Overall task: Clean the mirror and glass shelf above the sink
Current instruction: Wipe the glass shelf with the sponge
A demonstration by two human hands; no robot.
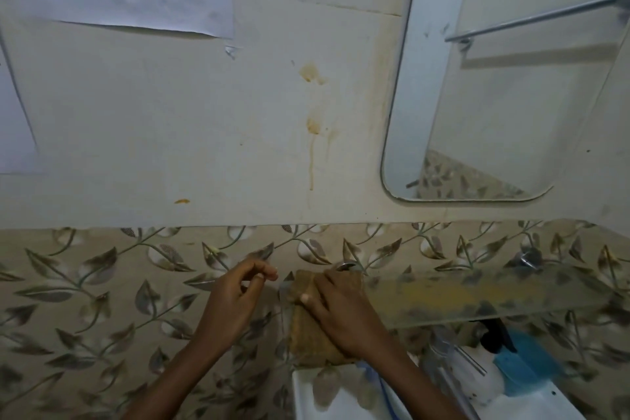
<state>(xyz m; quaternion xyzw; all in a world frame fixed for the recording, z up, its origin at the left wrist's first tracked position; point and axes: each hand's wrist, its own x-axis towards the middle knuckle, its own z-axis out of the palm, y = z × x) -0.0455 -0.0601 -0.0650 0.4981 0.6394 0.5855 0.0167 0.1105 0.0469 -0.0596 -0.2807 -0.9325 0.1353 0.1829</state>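
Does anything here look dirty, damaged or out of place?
Yes. The wall left of the mirror has brownish-yellow stains, one dripping downward. The glass shelf carries a yellowish grimy film. The right hand presses a brown cloth on its left end.

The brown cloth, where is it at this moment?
In the head view the brown cloth lies low and centre, on the left end of the glass shelf, pressed under the right hand, with the left hand beside it.

home bathroom | mirror [494, 85], sink [341, 395] (white), leaf-patterned tiles [102, 283]
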